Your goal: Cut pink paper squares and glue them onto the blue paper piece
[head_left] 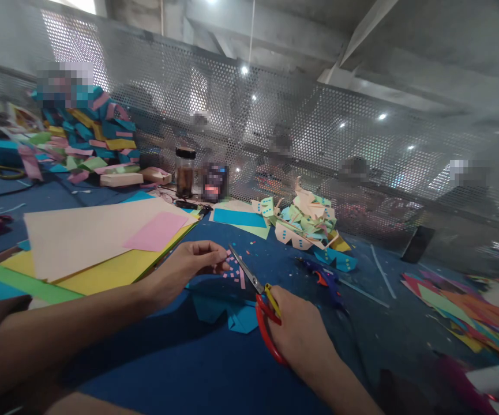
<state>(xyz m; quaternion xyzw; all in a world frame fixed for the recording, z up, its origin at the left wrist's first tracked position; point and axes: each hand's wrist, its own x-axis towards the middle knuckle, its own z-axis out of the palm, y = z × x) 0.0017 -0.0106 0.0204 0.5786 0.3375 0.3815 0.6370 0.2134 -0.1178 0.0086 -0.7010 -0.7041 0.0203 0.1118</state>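
Observation:
My right hand [299, 325] is closed round the handles of a pair of scissors [255, 280], one handle loop red and the other yellow. The blades point away and left, close to the fingertips of my left hand [201, 259]. Thumb and fingers of that hand are pinched together; what they hold, if anything, is too small to make out. Small pink paper squares [233, 268] lie scattered below the blades, beside a narrow pink paper strip [243, 279]. Nearer to me a folded blue paper piece [241, 318] rests on the blue tabletop [167, 363].
Paper sheets [89, 236] are stacked at left, a pink sheet [156, 230] on top. Behind stand a heap of folded paper [97, 135], a jar [185, 173] and a pile of cut pieces [307, 216]. A glue gun [325, 279] and coloured sheets [469, 311] lie at right.

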